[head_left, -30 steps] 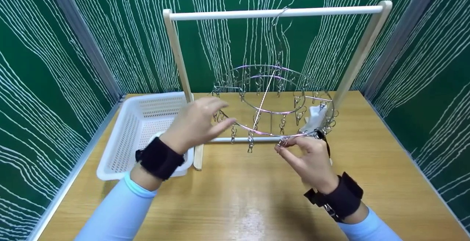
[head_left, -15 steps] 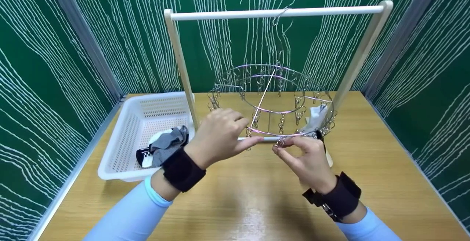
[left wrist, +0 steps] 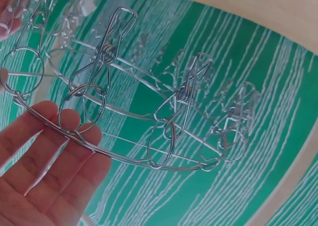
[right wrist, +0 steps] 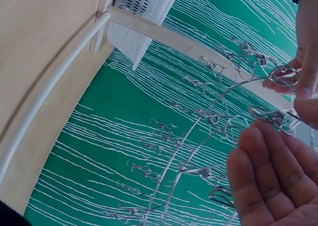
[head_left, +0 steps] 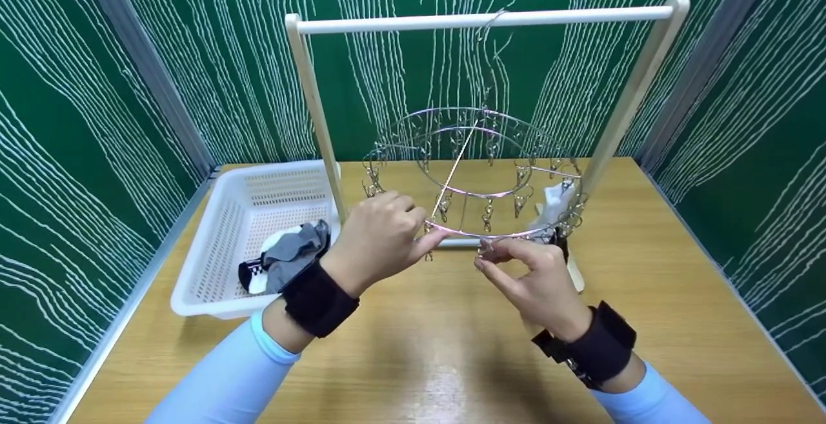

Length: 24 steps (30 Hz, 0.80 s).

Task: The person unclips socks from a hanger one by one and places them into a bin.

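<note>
A round metal drying hanger [head_left: 490, 194] with two wire rings and many dangling pegs hangs from a rack. At the front of its outer ring, my right hand [head_left: 539, 275] pinches a wire clothes peg [head_left: 485, 252] between thumb and index finger. My left hand [head_left: 377, 233] is at the ring's front left, thumb stretched out. In the left wrist view its fingers [left wrist: 64, 151] lie nearly straight against the outer wire [left wrist: 124, 160], with pegs standing above it. On the hanger's right side hangs a white sock-like cloth [head_left: 556, 204], with something black below it, partly behind my right hand.
The rack's white top bar [head_left: 426, 22] and wooden posts [head_left: 635, 95] frame the hanger on the table [head_left: 652, 295]. A white perforated basket [head_left: 203, 262] at the left holds grey, white and black socks [head_left: 293, 256]. Green panels with white lines enclose the table.
My left hand has moved right and down from above the basket to the ring's front. The hanger has shifted slightly left. My right hand keeps its pinch on the peg.
</note>
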{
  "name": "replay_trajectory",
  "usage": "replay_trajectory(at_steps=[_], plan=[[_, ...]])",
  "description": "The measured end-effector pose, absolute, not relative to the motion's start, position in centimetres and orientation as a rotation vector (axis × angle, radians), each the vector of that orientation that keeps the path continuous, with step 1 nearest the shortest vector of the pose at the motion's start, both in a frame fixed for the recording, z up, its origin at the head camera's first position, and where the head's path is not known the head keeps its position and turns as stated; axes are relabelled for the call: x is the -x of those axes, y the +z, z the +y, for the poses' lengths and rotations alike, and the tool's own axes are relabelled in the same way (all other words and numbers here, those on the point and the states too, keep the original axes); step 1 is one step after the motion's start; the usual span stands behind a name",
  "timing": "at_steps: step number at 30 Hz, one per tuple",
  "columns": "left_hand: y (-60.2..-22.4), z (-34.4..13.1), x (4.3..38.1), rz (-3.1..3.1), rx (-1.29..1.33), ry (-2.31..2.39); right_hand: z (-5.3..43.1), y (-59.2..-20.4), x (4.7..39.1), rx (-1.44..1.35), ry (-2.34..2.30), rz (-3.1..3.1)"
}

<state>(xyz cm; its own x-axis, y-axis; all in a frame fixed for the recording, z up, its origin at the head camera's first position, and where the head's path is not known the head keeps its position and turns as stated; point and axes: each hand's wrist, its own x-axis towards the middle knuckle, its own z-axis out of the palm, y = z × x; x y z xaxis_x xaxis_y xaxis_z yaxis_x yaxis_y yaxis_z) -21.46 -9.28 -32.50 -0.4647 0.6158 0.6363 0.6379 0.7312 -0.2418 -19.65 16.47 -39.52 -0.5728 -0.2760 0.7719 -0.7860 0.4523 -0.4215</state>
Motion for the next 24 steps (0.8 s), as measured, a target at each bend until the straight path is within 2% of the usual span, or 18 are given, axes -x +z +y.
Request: replay_trajectory(at_steps=[10, 15, 24], plan=[[-33.1, -10.4, 22.5, -2.229, 0.938, -0.081, 17.2, -38.0, 18.8, -0.907, 1.074, -1.896], [-33.2, -11.1, 23.0, -2.260, 0.934, -0.086, 18.4, -36.7, 18.7, -0.815, 1.067, -1.798], [-33.2, -12.6, 23.8, -2.252, 0.959, -0.075, 20.8, -36.1, 19.3, -0.700, 0.911, -2.029]])
